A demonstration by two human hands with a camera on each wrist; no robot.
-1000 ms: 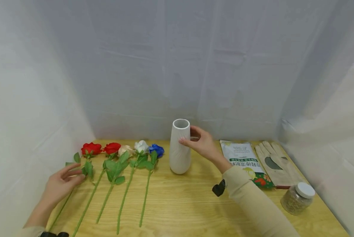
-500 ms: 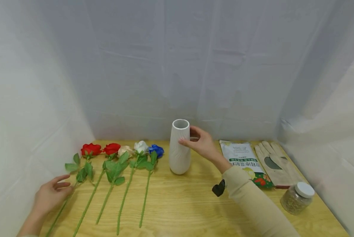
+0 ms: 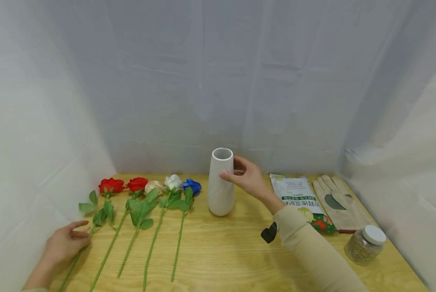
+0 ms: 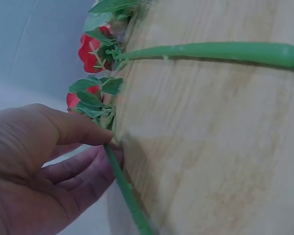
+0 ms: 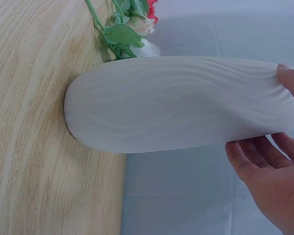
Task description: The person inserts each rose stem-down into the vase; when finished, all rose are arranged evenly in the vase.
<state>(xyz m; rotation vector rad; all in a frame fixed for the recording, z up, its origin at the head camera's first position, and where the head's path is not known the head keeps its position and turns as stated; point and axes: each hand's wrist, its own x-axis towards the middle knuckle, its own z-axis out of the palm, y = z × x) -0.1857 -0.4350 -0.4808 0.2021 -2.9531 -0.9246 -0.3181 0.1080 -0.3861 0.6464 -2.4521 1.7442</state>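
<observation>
My left hand [image 3: 65, 244] pinches the green stem [image 4: 126, 193] of the leftmost red rose [image 3: 111, 185], below its leaves, with the stem lying along the table. Upright near the middle stands a white vase [image 3: 220, 190] with a wavy surface and an open top. My right hand [image 3: 251, 179] holds it near the top from the right side, thumb on the front and fingers behind, partly hidden. To the right of the held rose lie a second red rose [image 3: 137, 184], a cream rose [image 3: 154, 187], a white rose [image 3: 173, 182] and a blue rose [image 3: 192, 186].
Right of the vase lie a printed packet [image 3: 298, 196] and a pair of pale work gloves [image 3: 344, 209]. A jar [image 3: 364, 245] with a white lid stands near the right edge. White sheeting [image 3: 218, 81] encloses the wooden table [image 3: 218, 259] at the back and sides.
My left hand has moved down and toward me along the leftmost rose, from its leaves to the bare stem, and pinches it there. The right hand stays on the vase.
</observation>
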